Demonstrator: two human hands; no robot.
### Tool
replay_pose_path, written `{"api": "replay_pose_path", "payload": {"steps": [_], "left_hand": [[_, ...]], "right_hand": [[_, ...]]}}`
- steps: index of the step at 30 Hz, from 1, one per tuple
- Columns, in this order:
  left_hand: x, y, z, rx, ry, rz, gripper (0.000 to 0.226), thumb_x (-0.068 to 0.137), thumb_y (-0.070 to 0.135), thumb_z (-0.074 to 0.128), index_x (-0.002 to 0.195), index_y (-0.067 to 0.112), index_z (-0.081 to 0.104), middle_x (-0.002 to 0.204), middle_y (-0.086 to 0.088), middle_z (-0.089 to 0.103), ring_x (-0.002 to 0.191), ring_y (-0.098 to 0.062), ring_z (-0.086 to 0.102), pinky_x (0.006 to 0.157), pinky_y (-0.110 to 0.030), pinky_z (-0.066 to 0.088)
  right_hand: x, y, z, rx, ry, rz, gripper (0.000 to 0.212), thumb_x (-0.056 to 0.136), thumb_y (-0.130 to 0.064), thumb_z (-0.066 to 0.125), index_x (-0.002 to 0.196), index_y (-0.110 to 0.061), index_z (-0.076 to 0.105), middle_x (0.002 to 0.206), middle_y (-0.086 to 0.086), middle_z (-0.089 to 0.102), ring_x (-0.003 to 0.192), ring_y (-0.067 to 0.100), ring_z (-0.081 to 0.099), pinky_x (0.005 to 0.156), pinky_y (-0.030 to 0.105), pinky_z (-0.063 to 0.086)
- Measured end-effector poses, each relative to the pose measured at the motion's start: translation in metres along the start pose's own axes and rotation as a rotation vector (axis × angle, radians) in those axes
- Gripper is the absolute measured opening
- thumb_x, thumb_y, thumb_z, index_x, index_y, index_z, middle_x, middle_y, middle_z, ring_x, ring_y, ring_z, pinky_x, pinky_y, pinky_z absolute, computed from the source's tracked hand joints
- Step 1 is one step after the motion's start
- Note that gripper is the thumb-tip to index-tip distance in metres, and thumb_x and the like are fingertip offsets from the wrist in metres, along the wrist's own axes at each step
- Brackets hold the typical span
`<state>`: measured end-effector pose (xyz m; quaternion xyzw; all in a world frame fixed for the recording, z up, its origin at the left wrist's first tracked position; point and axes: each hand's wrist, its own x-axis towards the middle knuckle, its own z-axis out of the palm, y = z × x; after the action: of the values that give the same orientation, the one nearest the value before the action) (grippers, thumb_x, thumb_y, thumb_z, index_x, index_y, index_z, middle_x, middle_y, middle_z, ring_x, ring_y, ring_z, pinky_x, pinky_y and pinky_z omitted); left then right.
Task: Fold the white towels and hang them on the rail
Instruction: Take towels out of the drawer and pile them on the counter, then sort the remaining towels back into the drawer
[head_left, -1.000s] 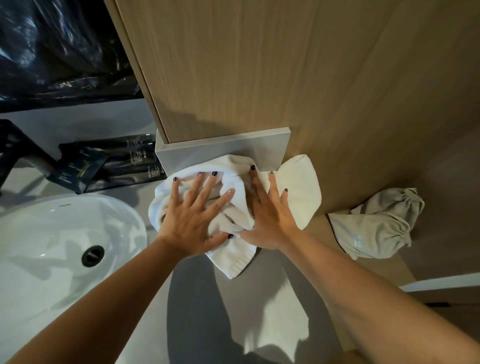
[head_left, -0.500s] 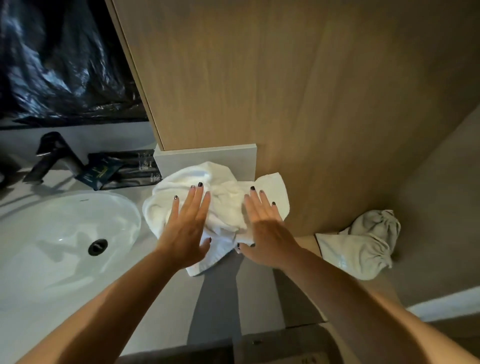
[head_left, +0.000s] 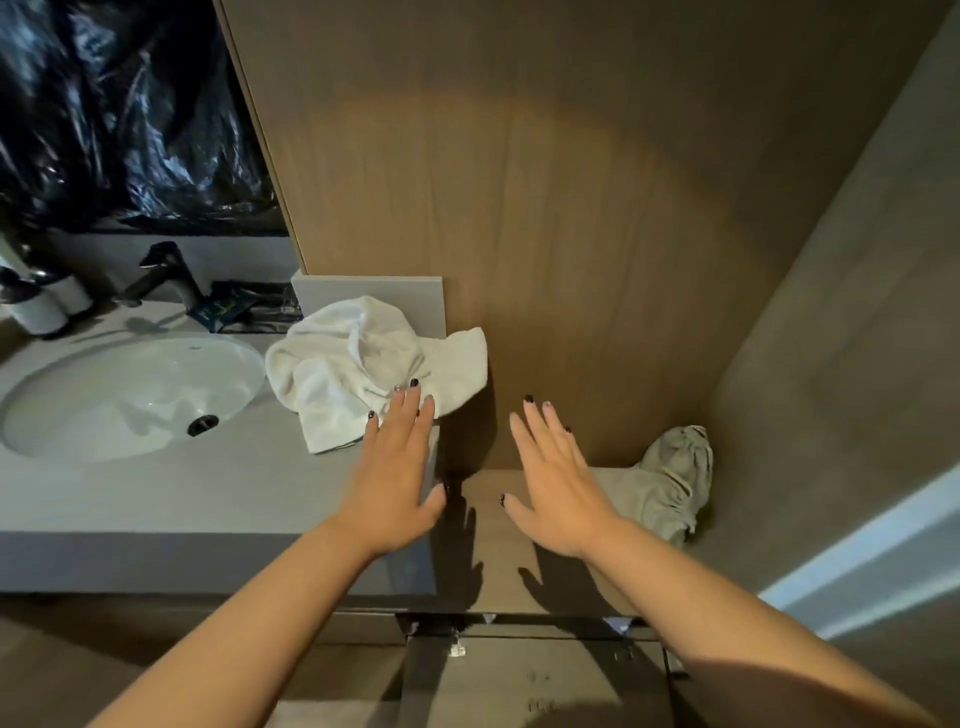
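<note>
A crumpled white towel (head_left: 358, 364) lies on the grey counter (head_left: 171, 499), against the low grey upstand beside the wooden wall. My left hand (head_left: 395, 467) hovers flat and open just in front of it, fingertips overlapping the towel's near edge; contact is unclear. My right hand (head_left: 556, 478) is open too, fingers spread, to the right of the towel and apart from it, over the lower wooden shelf. Neither hand holds anything. No rail is recognisable in this view.
A white basin (head_left: 130, 395) with a dark drain sits left of the towel, a dark tap (head_left: 161, 275) and dark sachets (head_left: 234, 312) behind it. A grey drawstring bag (head_left: 670, 478) lies on the shelf at right. Black plastic sheeting (head_left: 114, 114) covers the upper left.
Both hands have lifted off the towel and drawn back toward me; the right hand has moved off to the right. The view has pulled back, and the towel lies bunched where it was.
</note>
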<state>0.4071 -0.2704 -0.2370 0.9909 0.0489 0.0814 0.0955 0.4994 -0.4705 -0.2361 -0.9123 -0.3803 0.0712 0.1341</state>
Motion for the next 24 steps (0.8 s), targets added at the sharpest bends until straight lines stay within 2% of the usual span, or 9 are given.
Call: {"api": "replay_pose_path", "payload": {"steps": [5,8,15,17,20,21,24], "left_hand": [[-0.031,0.038,0.019,-0.03,-0.086,0.01,0.098,0.092,0.041,0.055,0.156,0.014,-0.014,0.162,-0.005,-0.026,0.149,-0.02,-0.026,0.122,-0.04,-0.008],[-0.048,0.05,0.04,-0.08,-0.137,0.028,0.095,0.093,0.04,0.056,0.158,0.016,-0.009,0.163,-0.002,-0.021,0.148,-0.018,-0.025,0.124,-0.042,-0.003],[-0.088,0.064,0.098,-0.151,-0.227,0.014,0.087,0.095,0.037,0.055,0.158,0.016,0.0,0.166,-0.002,-0.011,0.149,-0.016,-0.021,0.12,-0.035,-0.003],[-0.099,0.066,0.118,-0.163,-0.253,0.005,0.084,0.096,0.036,0.054,0.158,0.018,0.0,0.166,0.0,-0.011,0.147,-0.013,-0.024,0.118,-0.034,-0.005],[-0.114,0.068,0.151,-0.226,-0.3,-0.036,0.08,0.099,0.037,0.049,0.158,0.019,-0.003,0.166,0.001,-0.011,0.146,-0.01,-0.023,0.119,-0.032,-0.005],[-0.119,0.069,0.163,-0.254,-0.314,-0.059,0.079,0.1,0.038,0.047,0.158,0.018,-0.004,0.166,0.001,-0.011,0.146,-0.01,-0.021,0.119,-0.031,-0.004],[-0.133,0.073,0.204,-0.27,-0.347,-0.124,0.079,0.101,0.043,0.042,0.157,0.016,-0.008,0.165,0.001,-0.011,0.148,-0.011,-0.021,0.12,-0.032,-0.003]], "right_hand": [[-0.05,0.023,0.018,0.0,-0.01,0.072,0.083,0.097,-0.037,0.051,0.157,-0.019,-0.005,0.162,0.002,-0.023,0.144,0.02,-0.031,0.123,0.045,0.0],[-0.077,0.031,0.041,0.015,-0.033,0.137,0.083,0.097,-0.037,0.051,0.157,-0.019,-0.004,0.161,0.003,-0.024,0.144,0.021,-0.031,0.123,0.044,-0.002],[-0.13,0.037,0.101,0.069,-0.176,0.318,0.084,0.095,-0.034,0.054,0.156,-0.023,-0.002,0.16,0.001,-0.028,0.144,0.02,-0.03,0.119,0.042,-0.002],[-0.144,0.038,0.12,0.074,-0.134,0.321,0.079,0.094,-0.032,0.053,0.157,-0.022,0.005,0.162,0.005,-0.019,0.147,0.022,-0.022,0.12,0.041,0.001],[-0.158,0.043,0.148,-0.031,-0.057,0.299,0.071,0.09,-0.029,0.056,0.153,-0.016,0.026,0.163,0.015,0.004,0.15,0.033,-0.002,0.122,0.045,0.015],[-0.16,0.047,0.158,-0.05,-0.071,0.314,0.071,0.09,-0.033,0.057,0.152,-0.016,0.027,0.163,0.016,0.005,0.15,0.035,-0.002,0.122,0.046,0.012],[-0.164,0.067,0.195,-0.026,-0.165,0.342,0.072,0.096,-0.044,0.046,0.154,-0.016,0.014,0.163,0.014,-0.01,0.148,0.035,-0.02,0.122,0.049,-0.002]]}}
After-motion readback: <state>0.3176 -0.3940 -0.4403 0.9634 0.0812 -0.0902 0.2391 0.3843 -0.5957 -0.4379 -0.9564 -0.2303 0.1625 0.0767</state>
